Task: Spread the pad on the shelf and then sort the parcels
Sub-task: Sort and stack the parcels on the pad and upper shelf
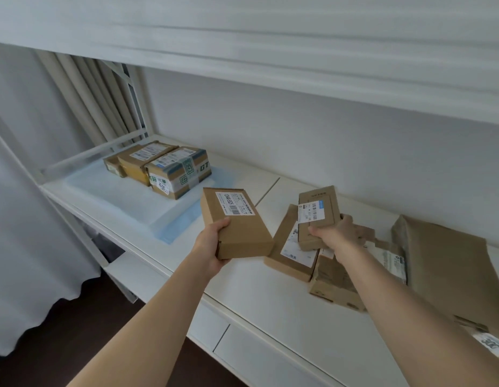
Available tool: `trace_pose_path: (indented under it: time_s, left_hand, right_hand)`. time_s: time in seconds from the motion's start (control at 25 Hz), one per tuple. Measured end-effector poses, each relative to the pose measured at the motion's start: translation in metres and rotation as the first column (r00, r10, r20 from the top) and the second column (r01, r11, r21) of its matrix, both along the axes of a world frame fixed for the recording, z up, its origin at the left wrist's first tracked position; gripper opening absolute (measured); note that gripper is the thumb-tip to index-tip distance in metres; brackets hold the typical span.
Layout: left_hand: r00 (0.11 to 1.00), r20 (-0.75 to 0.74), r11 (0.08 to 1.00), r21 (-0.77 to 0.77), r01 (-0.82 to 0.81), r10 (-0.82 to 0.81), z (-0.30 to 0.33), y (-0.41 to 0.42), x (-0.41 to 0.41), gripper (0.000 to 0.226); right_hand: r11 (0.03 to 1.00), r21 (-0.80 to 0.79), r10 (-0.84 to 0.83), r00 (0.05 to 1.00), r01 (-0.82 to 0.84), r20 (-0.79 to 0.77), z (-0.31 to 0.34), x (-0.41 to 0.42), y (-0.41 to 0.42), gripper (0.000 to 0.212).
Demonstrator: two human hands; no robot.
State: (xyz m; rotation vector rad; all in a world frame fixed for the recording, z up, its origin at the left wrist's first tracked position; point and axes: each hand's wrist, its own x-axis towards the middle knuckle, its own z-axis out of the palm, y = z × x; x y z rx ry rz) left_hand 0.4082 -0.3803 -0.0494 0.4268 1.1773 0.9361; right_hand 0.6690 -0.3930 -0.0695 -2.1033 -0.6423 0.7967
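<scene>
A pale blue pad lies spread on the left part of the white shelf. Three taped cardboard parcels sit side by side at the pad's back. My left hand grips a flat brown box by its near end, held above the shelf just right of the pad. My right hand grips a smaller labelled box, lifted over a loose pile of parcels on the right of the shelf.
A large brown paper package lies at the far right. Another shelf board runs overhead. A white frame rail bounds the left end, with a white curtain beyond. Drawer fronts sit below the shelf edge.
</scene>
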Motion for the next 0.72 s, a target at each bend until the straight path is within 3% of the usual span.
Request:
trace_pose_path:
  time_s: [0.2,0.36,0.52,0.72]
  left_hand:
    - [0.994,-0.106,0.999,0.022,0.035,-0.033,-0.008,0.008,-0.027,0.052]
    - [0.987,-0.158,0.997,0.052,0.049,-0.041,-0.006,0.007,-0.034,0.050]
    - [0.980,-0.191,0.995,0.072,0.069,-0.054,-0.003,0.001,-0.036,0.045]
    - [0.975,-0.207,0.990,0.092,0.104,-0.083,-0.001,0.001,-0.033,0.053]
  right_hand:
    - [1.000,0.028,0.009,0.994,-0.012,0.108,0.001,-0.011,-0.001,0.073]
    - [0.986,0.155,0.067,0.995,-0.054,-0.076,0.008,-0.017,-0.014,0.069]
    - [0.975,0.217,0.090,0.979,-0.049,-0.183,0.008,-0.014,-0.024,0.038]
    - [0.957,0.287,0.142,0.930,-0.042,-0.338,0.015,-0.012,-0.031,0.020]
